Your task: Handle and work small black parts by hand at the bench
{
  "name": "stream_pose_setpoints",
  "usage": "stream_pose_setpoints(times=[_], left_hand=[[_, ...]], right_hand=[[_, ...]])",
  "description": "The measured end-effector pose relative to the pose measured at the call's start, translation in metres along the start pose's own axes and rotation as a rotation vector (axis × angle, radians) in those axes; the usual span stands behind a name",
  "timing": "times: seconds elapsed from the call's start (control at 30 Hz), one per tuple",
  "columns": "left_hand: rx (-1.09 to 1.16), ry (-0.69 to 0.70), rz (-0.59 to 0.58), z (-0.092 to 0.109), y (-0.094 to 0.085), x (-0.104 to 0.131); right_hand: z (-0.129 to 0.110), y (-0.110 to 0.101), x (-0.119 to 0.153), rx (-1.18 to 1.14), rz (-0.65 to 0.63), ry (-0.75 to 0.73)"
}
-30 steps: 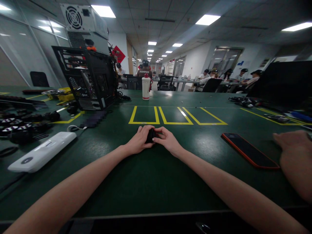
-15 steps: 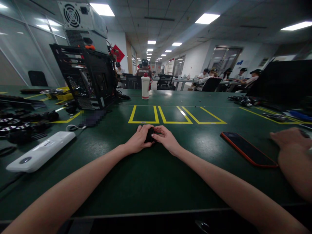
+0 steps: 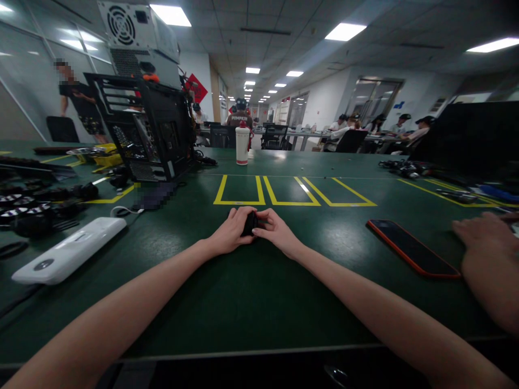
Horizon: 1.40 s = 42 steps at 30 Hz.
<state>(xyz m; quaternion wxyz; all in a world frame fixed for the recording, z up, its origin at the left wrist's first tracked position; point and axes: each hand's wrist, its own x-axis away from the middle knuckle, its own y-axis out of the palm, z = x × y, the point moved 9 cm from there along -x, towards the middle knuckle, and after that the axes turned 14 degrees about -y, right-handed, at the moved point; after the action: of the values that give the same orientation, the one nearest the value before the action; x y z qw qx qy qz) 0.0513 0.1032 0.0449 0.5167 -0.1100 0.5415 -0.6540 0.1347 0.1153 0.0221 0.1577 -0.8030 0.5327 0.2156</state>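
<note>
A small black object point(image 3: 248, 225) lies between my two hands, just above or on the green tabletop; its kind cannot be made out. My left hand point(image 3: 233, 229) is wrapped round its left side, with the fingers over the top and the thumb below. On its right side, my right hand point(image 3: 274, 231) pinches the edge with thumb and fingertips. Much of the object is hidden by my fingers. Just beyond my hands, yellow tape outlines point(image 3: 239, 203) mark the table.
Left are a white power strip point(image 3: 73, 251), black parts point(image 3: 34, 221) and an open computer case point(image 3: 162, 129). A white bottle point(image 3: 242, 146) stands ahead. To the right lie an orange-edged phone point(image 3: 413, 248) and another person's hand point(image 3: 484, 235). People sit at far desks.
My hands stay in almost the same place, with slightly shifted right fingers on the black object. A person has come into view at the far left. The other person's hand has shifted slightly.
</note>
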Motion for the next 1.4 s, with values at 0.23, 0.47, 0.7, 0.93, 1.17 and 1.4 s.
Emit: stream_pose_setpoints(times=[0.23, 0.47, 0.7, 0.93, 1.17, 1.4], left_hand=[[0.006, 0.018, 0.009, 0.003, -0.001, 0.000], [0.015, 0.020, 0.010, 0.001, -0.001, 0.000], [0.007, 0.010, 0.007, -0.001, 0.001, 0.000], [0.006, 0.003, 0.018, -0.002, 0.000, -0.001], [0.023, -0.011, 0.013, -0.003, 0.001, 0.000], [0.004, 0.006, 0.007, -0.002, 0.001, 0.000]], right_hand=[[0.004, -0.008, -0.003, 0.071, 0.087, 0.025], [0.007, -0.004, -0.003, 0.030, 0.023, 0.044], [-0.001, -0.002, -0.001, 0.026, 0.020, -0.007], [0.005, -0.009, -0.002, 0.071, 0.097, 0.017], [0.011, -0.006, -0.003, 0.025, 0.044, 0.085], [-0.002, 0.002, -0.001, -0.031, -0.009, -0.011]])
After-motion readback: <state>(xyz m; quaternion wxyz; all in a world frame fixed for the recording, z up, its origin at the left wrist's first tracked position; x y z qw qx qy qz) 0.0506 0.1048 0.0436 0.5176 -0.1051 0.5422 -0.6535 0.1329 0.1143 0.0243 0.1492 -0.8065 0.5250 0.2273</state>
